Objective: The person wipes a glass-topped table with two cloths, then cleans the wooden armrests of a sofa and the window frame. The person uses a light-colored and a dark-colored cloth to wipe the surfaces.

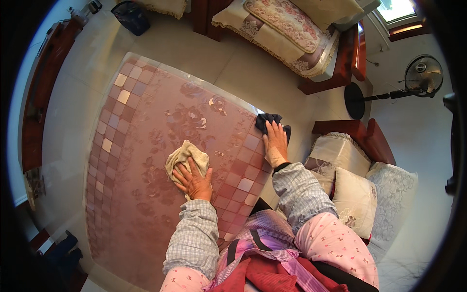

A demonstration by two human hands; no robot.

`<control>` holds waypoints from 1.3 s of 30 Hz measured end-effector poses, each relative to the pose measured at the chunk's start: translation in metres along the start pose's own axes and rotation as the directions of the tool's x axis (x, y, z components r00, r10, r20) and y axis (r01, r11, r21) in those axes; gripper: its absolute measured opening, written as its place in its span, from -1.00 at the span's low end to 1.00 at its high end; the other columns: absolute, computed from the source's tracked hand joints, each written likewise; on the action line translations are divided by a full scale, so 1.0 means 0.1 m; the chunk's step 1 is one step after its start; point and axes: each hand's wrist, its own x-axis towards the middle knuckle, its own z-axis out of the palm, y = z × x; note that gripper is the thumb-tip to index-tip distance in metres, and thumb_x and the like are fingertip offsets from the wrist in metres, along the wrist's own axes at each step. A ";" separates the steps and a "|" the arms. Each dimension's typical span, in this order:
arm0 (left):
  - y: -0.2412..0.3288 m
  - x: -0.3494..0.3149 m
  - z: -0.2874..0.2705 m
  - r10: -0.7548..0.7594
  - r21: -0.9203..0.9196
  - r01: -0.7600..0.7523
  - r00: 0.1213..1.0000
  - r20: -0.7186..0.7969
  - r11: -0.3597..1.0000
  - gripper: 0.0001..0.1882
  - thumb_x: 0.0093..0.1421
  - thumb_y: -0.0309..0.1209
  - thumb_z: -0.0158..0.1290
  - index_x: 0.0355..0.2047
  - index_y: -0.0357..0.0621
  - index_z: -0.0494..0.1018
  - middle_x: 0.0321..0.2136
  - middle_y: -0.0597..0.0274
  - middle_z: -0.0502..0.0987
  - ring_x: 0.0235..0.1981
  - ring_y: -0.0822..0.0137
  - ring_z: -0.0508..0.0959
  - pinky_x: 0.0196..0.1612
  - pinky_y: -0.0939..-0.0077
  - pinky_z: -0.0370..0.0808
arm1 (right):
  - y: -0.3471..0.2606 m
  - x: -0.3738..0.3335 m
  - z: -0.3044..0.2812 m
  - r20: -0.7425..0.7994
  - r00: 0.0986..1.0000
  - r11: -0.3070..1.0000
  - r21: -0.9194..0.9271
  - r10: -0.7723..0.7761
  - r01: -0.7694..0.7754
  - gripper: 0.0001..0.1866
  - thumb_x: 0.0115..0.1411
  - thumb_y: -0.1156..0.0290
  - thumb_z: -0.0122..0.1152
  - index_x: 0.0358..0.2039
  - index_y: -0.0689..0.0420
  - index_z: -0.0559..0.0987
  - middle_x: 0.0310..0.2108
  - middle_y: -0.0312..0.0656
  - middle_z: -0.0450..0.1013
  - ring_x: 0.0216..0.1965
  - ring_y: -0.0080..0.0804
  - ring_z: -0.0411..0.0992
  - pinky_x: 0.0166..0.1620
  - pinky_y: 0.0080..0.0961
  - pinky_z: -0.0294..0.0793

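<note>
A cream cloth [180, 155] lies bunched on the pink tabletop [146, 214], which has a flower pattern and bands of small squares. My left hand [195, 181] presses flat on this cloth, fingers spread. At the table's right edge, near its far corner, my right hand [276, 141] rests with its fingers stretched out over a dark cloth [265, 120]. Part of the dark cloth shows past the fingers on both sides; the rest is hidden under the hand. Both forearms wear grey checked sleeve covers.
A wooden sofa [272, 31] with padded covers stands beyond the table. To the right are a wooden armchair [379, 146], a cream cushion [354, 202] and a standing fan [422, 78]. A dark bin [131, 18] stands at the far left, near a long wooden cabinet [41, 97].
</note>
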 end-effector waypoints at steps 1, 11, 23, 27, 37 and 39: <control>-0.01 0.01 0.02 0.008 -0.009 -0.008 1.000 -0.018 1.000 0.04 0.21 0.26 0.10 0.52 0.47 -0.25 0.52 0.04 -0.25 0.51 -0.21 -0.33 0.43 -0.37 -0.30 | -0.06 0.10 0.06 -0.005 0.999 0.999 -0.019 0.034 -0.034 -0.44 0.43 0.26 0.01 0.40 -0.03 0.24 0.40 -0.05 0.18 0.45 0.01 0.05 0.43 -0.04 0.02; 0.20 0.19 0.00 0.288 -0.058 -0.298 0.947 -0.142 0.953 -0.18 0.34 0.02 0.04 0.49 0.07 0.01 0.49 -0.06 -0.10 0.52 -0.13 -0.24 0.45 -0.26 -0.26 | -0.10 0.65 0.02 -0.003 0.969 0.956 0.158 -0.248 0.245 -0.44 0.33 0.27 0.17 0.33 -0.05 0.34 0.26 -0.08 0.35 0.27 -0.05 0.30 0.33 -0.11 0.23; 1.16 2.05 -0.83 0.367 0.175 -0.337 0.912 -0.185 0.925 -0.18 0.29 -0.09 0.13 0.48 0.10 0.07 0.52 0.13 -0.08 0.54 0.04 -0.15 0.50 -0.11 -0.20 | -0.10 0.71 -0.05 0.050 0.968 0.955 0.179 -0.248 0.235 -0.39 0.26 0.25 0.25 0.32 -0.06 0.36 0.24 -0.11 0.38 0.26 -0.07 0.31 0.29 -0.12 0.30; 1.16 2.00 -0.95 0.378 0.244 -0.318 0.887 -0.265 0.916 -0.21 0.32 -0.11 0.09 0.48 0.09 0.06 0.51 0.13 -0.06 0.54 0.04 -0.15 0.50 -0.09 -0.17 | -0.12 0.70 -0.06 0.078 0.968 0.959 0.177 -0.239 0.222 -0.39 0.26 0.25 0.25 0.32 -0.07 0.36 0.24 -0.12 0.37 0.27 -0.07 0.30 0.31 -0.11 0.28; 0.73 3.35 -1.44 0.216 0.128 -0.181 0.905 -0.367 0.975 -0.32 0.42 0.01 -0.08 0.46 0.13 0.09 0.51 0.16 -0.04 0.51 -0.02 -0.08 0.46 -0.17 -0.06 | -0.11 0.73 -0.08 0.115 0.963 0.960 0.171 -0.242 0.221 -0.37 0.23 0.22 0.28 0.31 -0.08 0.37 0.24 -0.14 0.37 0.26 -0.10 0.30 0.28 -0.11 0.29; 0.66 3.64 -1.57 0.187 0.113 -0.155 0.904 -0.384 0.981 -0.33 0.43 0.04 -0.12 0.46 0.13 0.10 0.50 0.17 -0.03 0.51 -0.03 -0.07 0.43 -0.21 -0.02 | -0.10 0.74 -0.08 0.125 0.961 0.959 0.169 -0.248 0.226 -0.37 0.22 0.23 0.28 0.31 -0.07 0.37 0.23 -0.14 0.37 0.25 -0.10 0.31 0.27 -0.10 0.29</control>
